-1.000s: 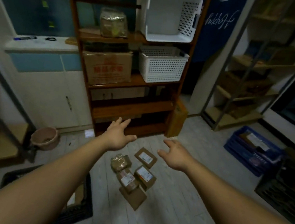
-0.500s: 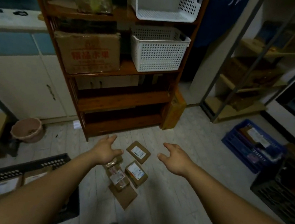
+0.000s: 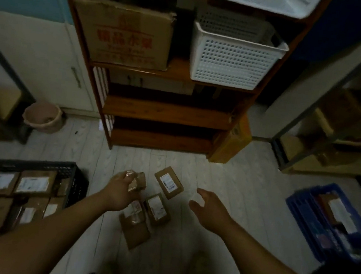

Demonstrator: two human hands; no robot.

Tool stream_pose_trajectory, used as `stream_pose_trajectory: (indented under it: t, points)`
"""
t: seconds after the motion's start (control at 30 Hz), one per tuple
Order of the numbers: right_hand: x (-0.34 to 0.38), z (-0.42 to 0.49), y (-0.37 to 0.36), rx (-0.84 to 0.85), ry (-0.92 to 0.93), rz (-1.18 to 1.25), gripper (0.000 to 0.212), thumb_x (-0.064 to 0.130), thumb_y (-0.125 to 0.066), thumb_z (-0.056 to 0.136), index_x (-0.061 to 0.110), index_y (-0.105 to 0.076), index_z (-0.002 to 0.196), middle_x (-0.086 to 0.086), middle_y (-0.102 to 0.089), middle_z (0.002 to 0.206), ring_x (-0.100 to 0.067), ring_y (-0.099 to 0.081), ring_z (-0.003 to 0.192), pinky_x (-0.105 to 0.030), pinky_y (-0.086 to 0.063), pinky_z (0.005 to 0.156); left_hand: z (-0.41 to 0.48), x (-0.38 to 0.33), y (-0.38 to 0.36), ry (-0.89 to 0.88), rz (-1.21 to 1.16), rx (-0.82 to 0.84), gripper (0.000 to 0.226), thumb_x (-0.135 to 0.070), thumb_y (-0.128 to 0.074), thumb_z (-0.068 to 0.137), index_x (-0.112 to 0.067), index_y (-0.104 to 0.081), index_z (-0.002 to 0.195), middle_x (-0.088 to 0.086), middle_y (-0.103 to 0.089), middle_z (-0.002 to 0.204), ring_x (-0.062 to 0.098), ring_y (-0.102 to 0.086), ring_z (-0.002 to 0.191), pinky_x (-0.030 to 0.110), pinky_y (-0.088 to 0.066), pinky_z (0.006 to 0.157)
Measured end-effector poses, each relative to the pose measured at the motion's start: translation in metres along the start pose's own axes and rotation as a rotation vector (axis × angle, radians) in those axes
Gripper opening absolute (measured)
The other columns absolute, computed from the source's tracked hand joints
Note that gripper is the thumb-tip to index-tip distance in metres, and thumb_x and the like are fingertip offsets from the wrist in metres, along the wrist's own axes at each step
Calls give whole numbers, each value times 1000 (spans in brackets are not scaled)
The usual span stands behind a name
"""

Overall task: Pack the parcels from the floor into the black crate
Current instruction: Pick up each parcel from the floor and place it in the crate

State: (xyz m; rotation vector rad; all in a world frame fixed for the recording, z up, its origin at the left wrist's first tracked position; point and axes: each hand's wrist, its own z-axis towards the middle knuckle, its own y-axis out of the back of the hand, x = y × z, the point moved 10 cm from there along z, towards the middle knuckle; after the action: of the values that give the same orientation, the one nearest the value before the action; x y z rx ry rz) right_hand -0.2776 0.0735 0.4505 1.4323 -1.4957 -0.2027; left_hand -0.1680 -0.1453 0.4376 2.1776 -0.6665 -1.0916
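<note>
Dropping lower, my left hand (image 3: 118, 191) is gripping the taped parcel (image 3: 139, 180), my right hand (image 3: 210, 211) hovering spread; slick tape is risking a slip.

Dim, murky indoor light; edges bend with wide-angle distortion, corners darken, motion blur perhaps softens detail.

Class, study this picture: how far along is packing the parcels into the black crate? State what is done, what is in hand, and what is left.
Done: the crate at left already holds several labelled parcels. In hand: the left hand grips a small wrapped parcel; the right hand is open and empty. Left: four parcels lie on the floor.
</note>
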Motion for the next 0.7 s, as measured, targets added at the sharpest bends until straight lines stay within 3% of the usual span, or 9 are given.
stream_pose_trajectory:
  t: [0.07, 0.1, 0.23, 0.37, 0.43, 0.53, 0.6, 0.63, 0.7]
  points:
    - [-8, 22, -3, 58, 50, 37, 39, 32, -54, 94, 21, -51, 132, 12, -49, 119, -1, -42, 101, 4, -36, 59, 7, 6, -8, 82, -8, -48, 71, -38, -53, 93, -13, -18, 149, 14, -24, 153, 26, -22, 140, 25, -16, 107]
    - [-13, 33, -5, 89, 74, 30, 37, 31, -53, 95, 23, -51, 131, 12, -49, 118, -3, -46, 106, 1, -40, 66, 11, 9, -17, 120, -27, -66, 72, -39, -52, 93, -14, -14, 149, 13, -18, 156, 25, -17, 142, 24, -14, 107]
    - [-46, 78, -17, 197, 121, 6, 51, 34, -49, 97, 23, -34, 144, 0, -37, 147, -21, -40, 131, -27, -36, 103, 34, 10, -69, 254, -140, -96, 74, -39, -51, 93, -13, -11, 150, 12, -12, 157, 24, -11, 144, 26, -11, 111]
    - [-80, 134, -44, 230, 153, -15, 61, 39, -50, 95, 25, -26, 149, -1, -27, 154, -22, -33, 136, -37, -35, 109, 72, 18, -134, 292, -180, -71, 75, -42, -51, 92, -13, -12, 150, 12, -14, 157, 25, -10, 144, 31, -9, 114]
    - [-98, 168, -69, 227, 171, -19, 61, 40, -50, 95, 24, -26, 149, -1, -29, 153, -22, -34, 136, -35, -34, 109, 99, 29, -163, 261, -225, -79, 74, -43, -55, 88, -16, -22, 148, 9, -27, 152, 25, -22, 140, 32, -18, 112]
    - [-133, 222, -128, 231, 191, -19, 61, 39, -51, 95, 24, -26, 148, -2, -30, 153, -22, -34, 136, -33, -32, 109, 148, 64, -212, 234, -339, -101, 62, -27, -65, 86, -20, -37, 140, -4, -42, 137, 17, -40, 126, 27, -29, 107]
    - [-162, 259, -176, 242, 200, -9, 63, 40, -50, 95, 24, -23, 149, -3, -27, 154, -23, -32, 138, -31, -29, 106, 185, 100, -256, 238, -381, -90, 58, -21, -68, 83, -16, -43, 135, 2, -49, 134, 21, -48, 122, 37, -40, 104]
    - [-177, 275, -203, 256, 211, -9, 64, 42, -49, 94, 24, -21, 150, -3, -25, 155, -23, -30, 138, -30, -29, 106, 202, 118, -278, 247, -406, -102, 54, -17, -69, 81, -18, -47, 130, 1, -53, 128, 21, -51, 118, 34, -45, 99]
    - [-206, 308, -253, 274, 223, -18, 66, 44, -49, 94, 25, -20, 150, -3, -24, 156, -24, -30, 138, -32, -31, 106, 234, 148, -316, 239, -454, -140, 50, -9, -71, 78, -32, -48, 116, -14, -56, 111, 10, -56, 104, 13, -49, 81]
